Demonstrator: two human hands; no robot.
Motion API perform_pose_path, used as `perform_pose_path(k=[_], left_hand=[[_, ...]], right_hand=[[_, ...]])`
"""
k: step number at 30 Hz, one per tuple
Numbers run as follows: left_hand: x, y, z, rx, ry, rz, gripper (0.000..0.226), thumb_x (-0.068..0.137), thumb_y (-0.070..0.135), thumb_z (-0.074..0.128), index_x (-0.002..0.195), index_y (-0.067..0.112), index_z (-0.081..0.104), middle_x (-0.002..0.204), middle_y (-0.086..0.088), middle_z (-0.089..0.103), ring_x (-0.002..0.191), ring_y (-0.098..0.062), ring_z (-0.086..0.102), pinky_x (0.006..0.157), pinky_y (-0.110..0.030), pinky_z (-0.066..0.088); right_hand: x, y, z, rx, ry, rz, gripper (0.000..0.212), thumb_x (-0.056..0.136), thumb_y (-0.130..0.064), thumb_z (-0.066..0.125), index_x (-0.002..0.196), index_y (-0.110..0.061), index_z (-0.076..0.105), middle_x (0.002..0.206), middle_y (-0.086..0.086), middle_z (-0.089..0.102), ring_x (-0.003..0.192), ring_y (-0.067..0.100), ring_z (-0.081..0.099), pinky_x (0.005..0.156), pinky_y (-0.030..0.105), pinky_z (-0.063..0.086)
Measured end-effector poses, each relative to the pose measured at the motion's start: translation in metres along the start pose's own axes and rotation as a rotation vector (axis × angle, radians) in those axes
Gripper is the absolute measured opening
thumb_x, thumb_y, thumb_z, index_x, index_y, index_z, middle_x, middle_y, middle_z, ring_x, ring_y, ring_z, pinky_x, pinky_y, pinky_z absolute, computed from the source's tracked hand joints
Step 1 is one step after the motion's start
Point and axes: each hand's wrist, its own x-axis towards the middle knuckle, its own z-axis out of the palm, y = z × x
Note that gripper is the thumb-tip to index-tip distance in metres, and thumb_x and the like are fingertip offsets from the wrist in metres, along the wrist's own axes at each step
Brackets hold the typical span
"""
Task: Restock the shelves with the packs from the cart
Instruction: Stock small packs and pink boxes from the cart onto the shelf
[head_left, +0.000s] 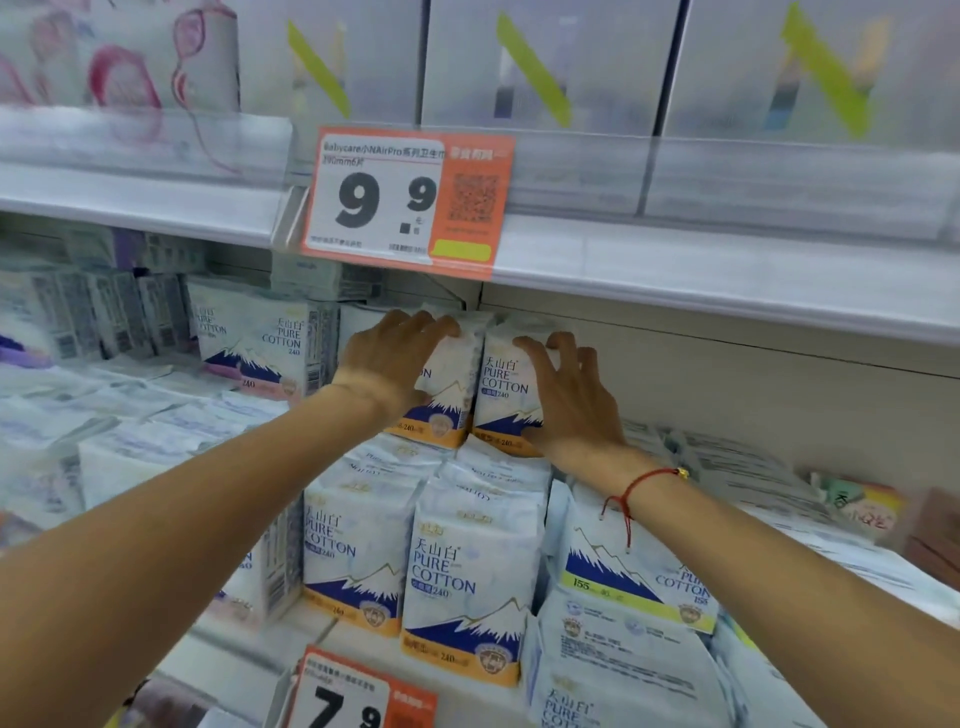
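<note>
Two white "PURE COTTON" packs with a blue mountain and an orange band stand side by side on top of a lower row, under the upper shelf. My left hand (392, 358) lies over the top and front of the left pack (451, 384), fingers curled on its upper edge. My right hand (569, 395) presses spread fingers against the front of the right pack (501, 395). A red string bracelet circles my right wrist. The cart is out of view.
Below stand more orange-band packs (462, 587) and a yellow-band pack (628, 577). Other packs fill the shelf at left (260, 343). The upper shelf edge (675, 280) with a 9.9 price tag (405, 200) hangs just above my hands. Bare shelf back shows at right (753, 395).
</note>
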Motion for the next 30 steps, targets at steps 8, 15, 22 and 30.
perform_pose_path(k=[8, 15, 22, 30], left_hand=[[0.0, 0.002, -0.013, -0.125, -0.107, -0.022, 0.069, 0.081, 0.027, 0.072, 0.136, 0.036, 0.033, 0.143, 0.008, 0.039, 0.134, -0.018, 0.033, 0.092, -0.041, 0.043], [0.006, 0.002, -0.015, -0.093, 0.031, -0.068, 0.048, 0.085, 0.025, 0.067, 0.127, 0.032, 0.045, 0.131, 0.006, 0.048, 0.127, -0.018, 0.04, 0.089, -0.035, 0.045], [-0.003, 0.005, -0.009, -0.102, -0.05, -0.063, 0.068, 0.085, 0.022, 0.067, 0.141, 0.034, 0.031, 0.147, 0.008, 0.032, 0.137, -0.017, 0.029, 0.095, -0.042, 0.044], [-0.025, -0.001, -0.013, -0.136, 0.071, -0.082, 0.075, 0.083, 0.015, 0.068, 0.145, 0.03, 0.029, 0.153, 0.01, 0.026, 0.141, -0.015, 0.021, 0.087, -0.035, 0.05]], right_hand=[[0.008, 0.001, -0.02, 0.065, -0.156, -0.015, 0.086, 0.069, -0.015, 0.075, 0.139, -0.03, 0.028, 0.135, 0.005, 0.025, 0.123, 0.026, 0.029, 0.073, 0.03, 0.039], [0.008, 0.003, -0.026, -0.022, -0.039, 0.001, 0.069, 0.08, -0.007, 0.064, 0.14, -0.024, 0.035, 0.134, 0.007, 0.034, 0.122, 0.026, 0.036, 0.091, 0.036, 0.044], [0.0, 0.004, -0.014, 0.146, -0.047, 0.027, 0.08, 0.077, -0.002, 0.065, 0.143, -0.027, 0.029, 0.139, 0.005, 0.024, 0.123, 0.025, 0.033, 0.078, 0.029, 0.046], [-0.022, -0.006, -0.019, 0.231, -0.062, 0.085, 0.1, 0.077, -0.001, 0.068, 0.15, -0.035, 0.008, 0.158, -0.007, -0.009, 0.143, 0.025, 0.017, 0.104, 0.035, 0.036]])
